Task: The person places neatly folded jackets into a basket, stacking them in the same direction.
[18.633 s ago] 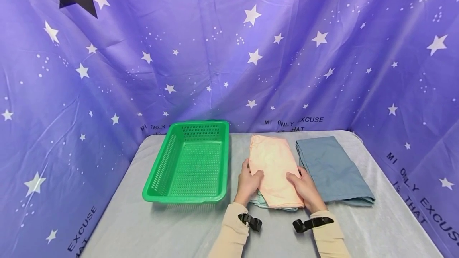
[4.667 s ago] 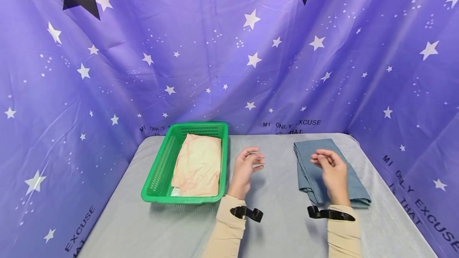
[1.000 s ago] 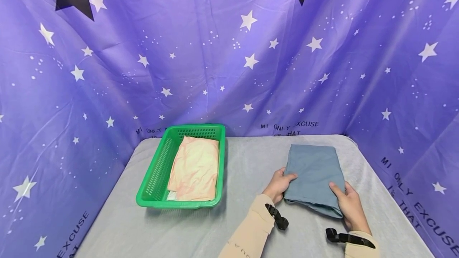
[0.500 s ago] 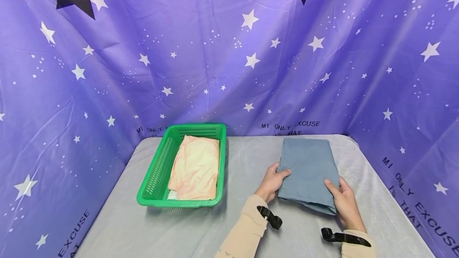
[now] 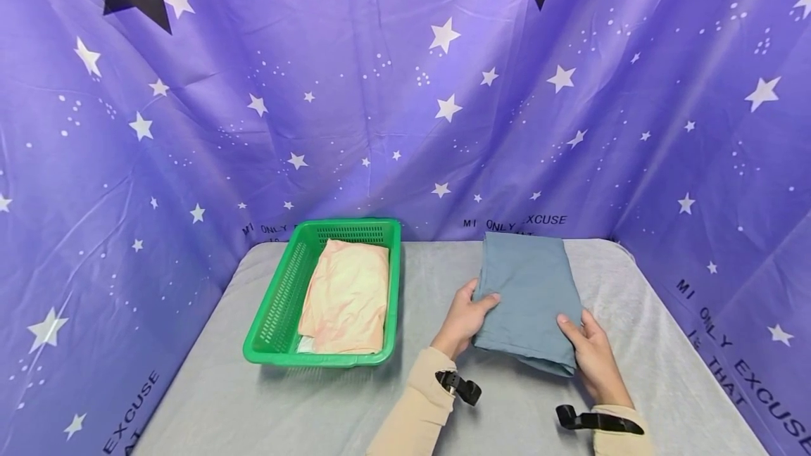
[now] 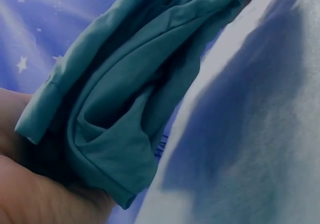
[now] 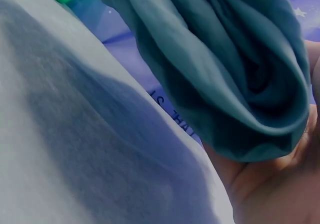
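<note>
A folded blue-grey cloth (image 5: 527, 298) is held up off the table by both hands. My left hand (image 5: 464, 319) grips its left edge, thumb on top and fingers underneath. On the opposite edge my right hand (image 5: 595, 357) grips it the same way. In the left wrist view the stacked layers of the cloth (image 6: 125, 114) show at its near end, beside the left palm (image 6: 45, 194). The right wrist view shows the rounded fold of the cloth (image 7: 240, 93) lying in the right hand (image 7: 280, 189). Most fingers are hidden beneath it.
A green plastic basket (image 5: 394, 315) with slotted walls stands to the left on the grey-covered table (image 5: 285, 414). In it lies a folded peach cloth (image 5: 348, 298), with a pale edge of something under it. A purple star-printed curtain (image 5: 355, 111) closes off the back and sides.
Earlier, the peach cloth moved from both hands into the basket. Then both hands took hold of the blue-grey cloth at the right. Over the last second they have carried it leftward and up.
</note>
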The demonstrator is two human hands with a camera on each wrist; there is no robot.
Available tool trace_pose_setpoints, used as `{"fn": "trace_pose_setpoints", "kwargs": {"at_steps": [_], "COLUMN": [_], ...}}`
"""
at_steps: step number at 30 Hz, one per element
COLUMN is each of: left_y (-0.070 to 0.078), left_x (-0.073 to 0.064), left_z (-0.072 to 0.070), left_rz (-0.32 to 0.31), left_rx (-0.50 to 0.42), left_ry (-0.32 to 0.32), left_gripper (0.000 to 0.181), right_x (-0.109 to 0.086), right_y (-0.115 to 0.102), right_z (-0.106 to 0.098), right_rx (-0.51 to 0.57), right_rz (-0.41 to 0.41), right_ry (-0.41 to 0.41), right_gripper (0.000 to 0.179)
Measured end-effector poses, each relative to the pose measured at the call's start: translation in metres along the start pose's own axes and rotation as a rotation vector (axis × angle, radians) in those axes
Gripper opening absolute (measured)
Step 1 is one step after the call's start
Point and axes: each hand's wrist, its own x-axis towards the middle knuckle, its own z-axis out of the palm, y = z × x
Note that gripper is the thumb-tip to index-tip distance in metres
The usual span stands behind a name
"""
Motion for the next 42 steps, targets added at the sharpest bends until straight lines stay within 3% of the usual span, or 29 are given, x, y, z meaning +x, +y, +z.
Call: {"fn": "trace_pose_setpoints", "kwargs": {"at_steps": [10,24,33,42], "left_y": [0.015,0.017,0.034,0.045], "left_x": [-0.014,-0.031,-0.035,-0.035], "left_z": [-0.015,-0.028,-0.037,-0.057], "left_rz": [0.056,0.108,0.144,0.151], "left_rx": [0.076,0.147,0.14,0.13], "left_ry": [0.015,0.047,0.051,0.055], "left_gripper": [0.031,0.035,0.035,0.038], "right_x": [0.002,-0.001,-0.002,0.002], "right_y": [-0.001,0.0,-0.009,-0.017], "right_z": [0.013,0.026,0.036,0.056], "right_rx": [-0.045,-0.037,-0.03,-0.059], "right_rz": [-0.009,-0.042,-0.077,-0.056], "right_ry": [-0.058,-0.09,-0.098,-0.105], "right_gripper": [0.06,0.051,0.049,0.053]}}
